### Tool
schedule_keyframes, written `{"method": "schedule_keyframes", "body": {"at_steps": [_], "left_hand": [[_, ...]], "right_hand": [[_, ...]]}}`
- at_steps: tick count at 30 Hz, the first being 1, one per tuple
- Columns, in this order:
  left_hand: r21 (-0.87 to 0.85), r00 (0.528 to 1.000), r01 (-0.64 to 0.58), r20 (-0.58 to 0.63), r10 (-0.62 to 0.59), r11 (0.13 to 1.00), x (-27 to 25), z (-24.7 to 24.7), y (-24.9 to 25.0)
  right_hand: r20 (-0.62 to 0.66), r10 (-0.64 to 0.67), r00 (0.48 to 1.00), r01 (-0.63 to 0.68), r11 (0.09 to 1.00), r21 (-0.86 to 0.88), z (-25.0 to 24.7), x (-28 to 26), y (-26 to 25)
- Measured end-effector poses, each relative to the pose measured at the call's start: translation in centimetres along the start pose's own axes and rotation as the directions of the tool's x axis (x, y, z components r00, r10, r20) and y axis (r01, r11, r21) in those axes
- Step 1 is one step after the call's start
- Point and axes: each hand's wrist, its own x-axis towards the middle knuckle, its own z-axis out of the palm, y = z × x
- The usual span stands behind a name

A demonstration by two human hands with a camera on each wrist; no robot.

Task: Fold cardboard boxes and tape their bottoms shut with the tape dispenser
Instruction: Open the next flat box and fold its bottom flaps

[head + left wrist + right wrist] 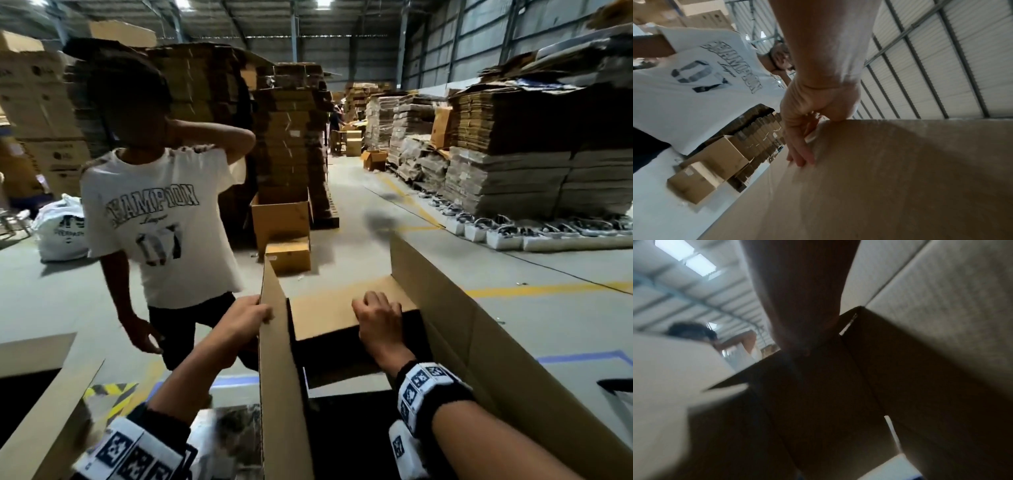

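I have the tall cardboard box (pixel 445 342) standing open before me, my left hand (pixel 248 317) clamped on its left flap, right hand (pixel 376 317) curled over the far flap (pixel 329 315), which may spring back.

The box (pixel 445 335) is plain brown corrugated cardboard, matt and faintly ribbed, unprinted. The stacks (pixel 507 171) of flattened cardboard look rougher, with frayed edges, on a smooth grey concrete floor (pixel 565 329). The bystander's T-shirt (pixel 161 219) is soft white cloth with dark print.
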Motion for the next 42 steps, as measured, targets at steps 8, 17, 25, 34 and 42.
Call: {"method": "schedule_keyframes", "body": {"at_steps": [8,17,25,34,42], "left_hand": [[0.022,0.997,-0.008,0.08,0.006,1.0,-0.5,2.1,0.2],[-0.141,0.987,0.037,0.157,-0.015,0.989,-4.1,3.7,-1.3],[0.072,0.979,-0.001,0.203,-0.014,0.997,-7.0,-0.3,3.4],[0.214,0.969,0.025,0.234,-0.076,0.976,-9.4,-8.2,4.0],[0.181,0.996,-0.086,-0.015,0.09,0.98,-9.6,-6.2,-2.8]], "right_hand": [[0.4,0.028,0.916,-0.018,0.999,-0.028,3.1,-4.2,0.5],[0.64,0.036,0.768,-0.011,0.999,-0.042,0.9,-3.0,-0.1],[0.701,-0.07,0.71,-0.085,0.979,0.184,-6.5,0.0,-4.4],[0.783,-0.252,0.569,-0.027,0.946,0.324,-23.5,-1.4,-11.5],[0.918,-0.239,0.317,0.093,0.971,0.221,-24.1,-12.1,-18.7]]}}
